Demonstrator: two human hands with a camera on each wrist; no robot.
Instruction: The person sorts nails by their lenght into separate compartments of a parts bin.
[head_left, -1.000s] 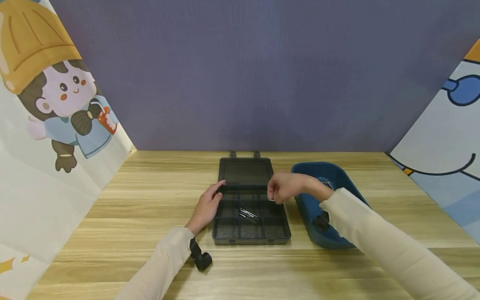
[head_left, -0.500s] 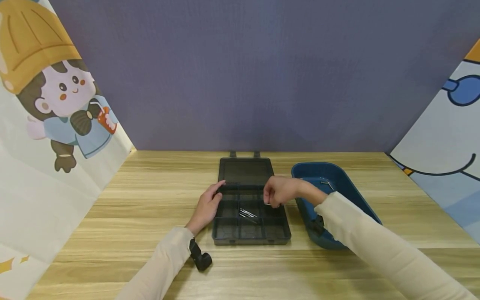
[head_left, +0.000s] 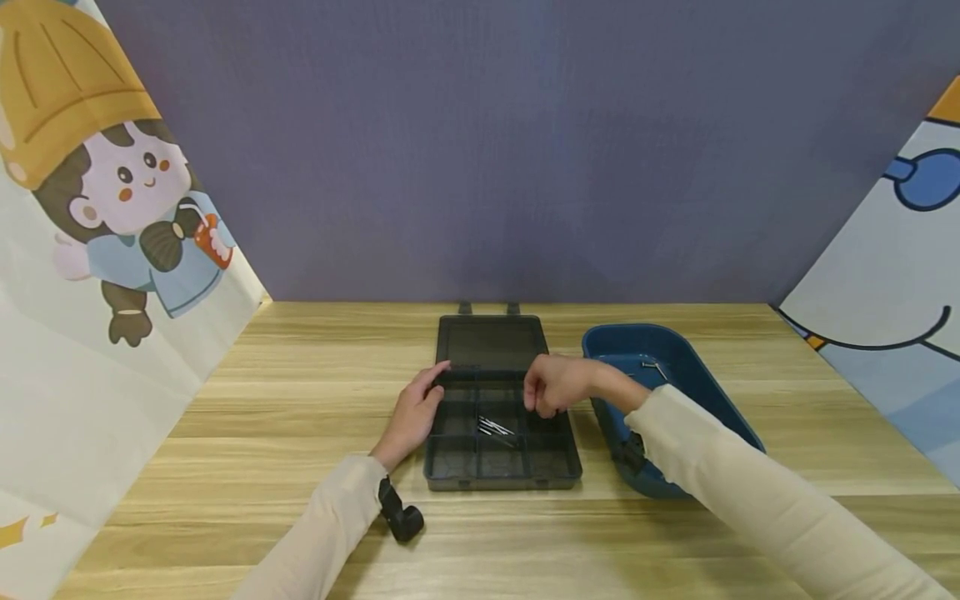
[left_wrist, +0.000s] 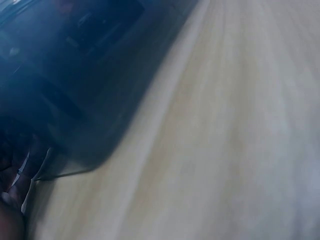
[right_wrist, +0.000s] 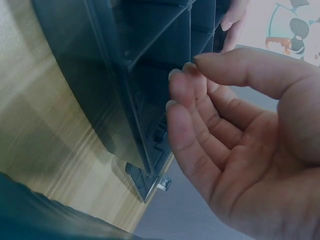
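The dark see-through compartment box (head_left: 502,482) stands on the wooden table, its lid (head_left: 491,342) folded back. Several slim silvery screw-like pieces (head_left: 496,426) lie in the middle compartment. My left hand (head_left: 415,410) rests along the box's left edge, fingers extended. My right hand (head_left: 553,384) is over the right-hand compartments. In the right wrist view its fingers (right_wrist: 184,127) are loosely bent, thumb tip near the index fingertip, and nothing shows between them. The left wrist view has the box's side wall (left_wrist: 100,115) and, at its left edge, part of a hand in shadow.
A blue oval-ended basin (head_left: 637,335) stands right of the box, partly under the right forearm. Inside it lies a thin metal screw-like piece (head_left: 655,367). Wooden tabletop (head_left: 300,417) extends left of the box. A grey-blue panel (head_left: 480,167) rises behind the table.
My right hand has moved slightly left and down over the box. The small metal piece seen earlier at its fingertips no longer shows there. My left hand has stayed still.
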